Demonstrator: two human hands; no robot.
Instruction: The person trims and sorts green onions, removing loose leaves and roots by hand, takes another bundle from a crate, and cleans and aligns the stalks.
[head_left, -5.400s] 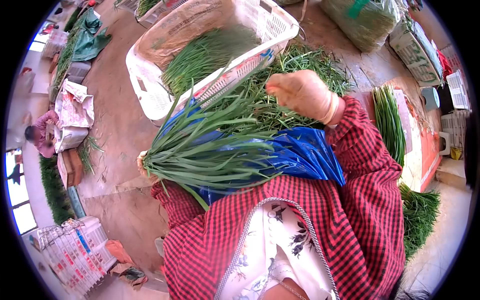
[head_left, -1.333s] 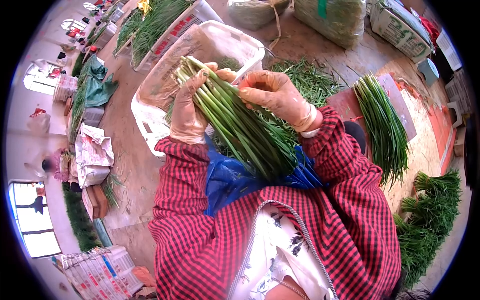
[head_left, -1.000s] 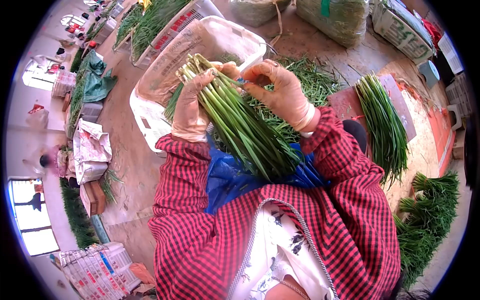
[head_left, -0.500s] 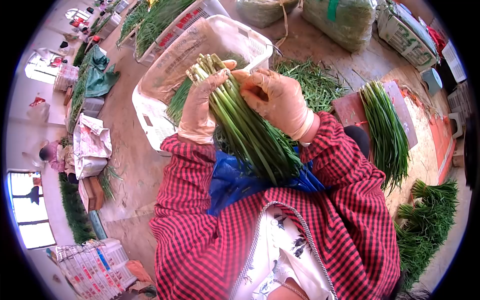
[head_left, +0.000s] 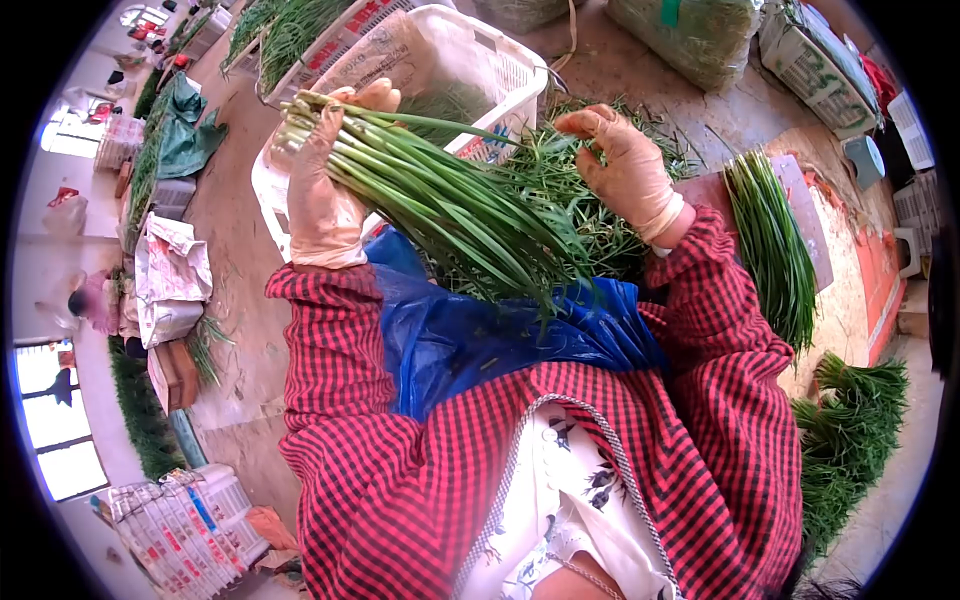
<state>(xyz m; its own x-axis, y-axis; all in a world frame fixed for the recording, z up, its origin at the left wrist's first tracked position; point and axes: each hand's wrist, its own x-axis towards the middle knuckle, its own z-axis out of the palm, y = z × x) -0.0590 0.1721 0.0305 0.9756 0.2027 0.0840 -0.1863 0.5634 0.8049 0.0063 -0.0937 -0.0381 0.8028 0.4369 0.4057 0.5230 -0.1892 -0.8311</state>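
My left hand (head_left: 328,190), in a pale glove, is closed around the pale stalk ends of a bunch of garlic chives (head_left: 440,185). The bunch lies slanted, its green leaf tips hanging down to the right over a blue plastic apron (head_left: 480,330) on my lap. One leaf sticks out apart from the top of the bunch. My right hand (head_left: 625,170), gloved too, is raised to the right of the bunch without touching it. Its fingers are bent and apart from the thumb, and nothing shows between them. Loose green leaves (head_left: 545,165) are heaped on the floor beneath.
A white plastic basket (head_left: 515,85) stands just ahead. At right, another chive bunch (head_left: 765,240) lies on a board (head_left: 815,225), with more bunches (head_left: 855,430) piled on the floor nearby. Wrapped bales (head_left: 690,40) sit at the back. A person (head_left: 98,300) is far left.
My left hand has carried the chive bunch to the left and tilted it flatter. My right hand has come off the stalks and moved right, its fingers parting.
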